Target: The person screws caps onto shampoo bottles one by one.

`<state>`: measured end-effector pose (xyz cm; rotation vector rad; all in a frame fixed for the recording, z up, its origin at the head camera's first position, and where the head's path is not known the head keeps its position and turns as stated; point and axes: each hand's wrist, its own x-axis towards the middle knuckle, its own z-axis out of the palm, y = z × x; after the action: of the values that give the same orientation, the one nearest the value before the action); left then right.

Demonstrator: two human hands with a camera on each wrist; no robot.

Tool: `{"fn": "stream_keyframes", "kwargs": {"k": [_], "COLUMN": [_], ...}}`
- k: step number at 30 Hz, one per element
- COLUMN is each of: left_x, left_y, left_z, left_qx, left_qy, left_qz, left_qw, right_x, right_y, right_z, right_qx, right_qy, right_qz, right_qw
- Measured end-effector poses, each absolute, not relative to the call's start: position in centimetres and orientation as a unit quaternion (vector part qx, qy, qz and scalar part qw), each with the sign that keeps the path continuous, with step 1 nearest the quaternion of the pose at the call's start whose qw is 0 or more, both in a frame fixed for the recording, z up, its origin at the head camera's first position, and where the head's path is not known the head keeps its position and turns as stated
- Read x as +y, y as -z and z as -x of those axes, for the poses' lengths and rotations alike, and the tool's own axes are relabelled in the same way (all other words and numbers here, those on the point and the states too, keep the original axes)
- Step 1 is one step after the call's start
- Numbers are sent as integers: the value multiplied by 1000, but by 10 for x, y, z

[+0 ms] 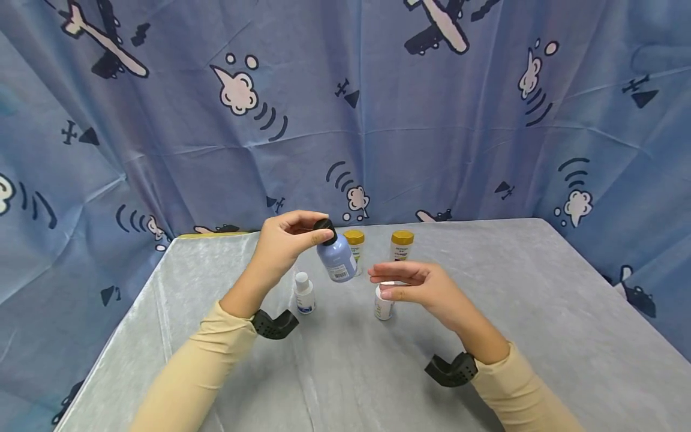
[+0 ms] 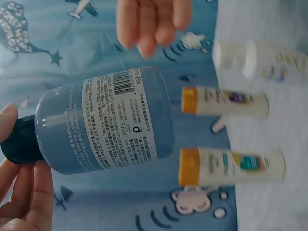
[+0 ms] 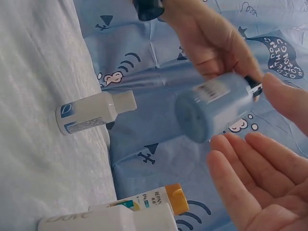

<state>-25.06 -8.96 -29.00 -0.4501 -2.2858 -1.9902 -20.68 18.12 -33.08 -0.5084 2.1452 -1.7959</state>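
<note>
My left hand (image 1: pixel 288 243) pinches the black cap of a blue bottle (image 1: pixel 337 259) and holds it up, tilted, above the table. The bottle's barcode label (image 2: pixel 118 120) faces the left wrist camera. To its right my right hand (image 1: pixel 418 285) is raised with fingers extended, nothing in its grasp; in the right wrist view its palm (image 3: pixel 269 187) shows beside the blue bottle (image 3: pixel 216 108). Behind and below that hand stands a white Dove bottle (image 1: pixel 384 306), its top partly covered by the fingers. Another white bottle (image 1: pixel 305 294) stands under the left hand.
Two bottles with yellow caps stand farther back, one (image 1: pixel 353 238) partly behind the blue bottle, the other (image 1: pixel 402 243) behind my right hand. The grey cloth-covered table (image 1: pixel 540 312) ends at a blue patterned curtain (image 1: pixel 432 120).
</note>
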Motion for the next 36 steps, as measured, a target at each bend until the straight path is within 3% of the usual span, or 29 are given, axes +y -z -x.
{"fn": "stream_keyframes", "kwargs": {"k": [21, 36], "left_x": [-117, -120], "left_y": [323, 363], "left_z": [302, 320], "left_qx": [-826, -837], "left_qy": [562, 546], "left_qz": [19, -15], "left_qw": [41, 23], "right_x": [187, 188], "right_y": [327, 327], "right_z": [207, 208], "right_qx": [748, 751], "right_qy": [627, 627], "right_qz": [167, 155], "right_qw": [140, 140]}}
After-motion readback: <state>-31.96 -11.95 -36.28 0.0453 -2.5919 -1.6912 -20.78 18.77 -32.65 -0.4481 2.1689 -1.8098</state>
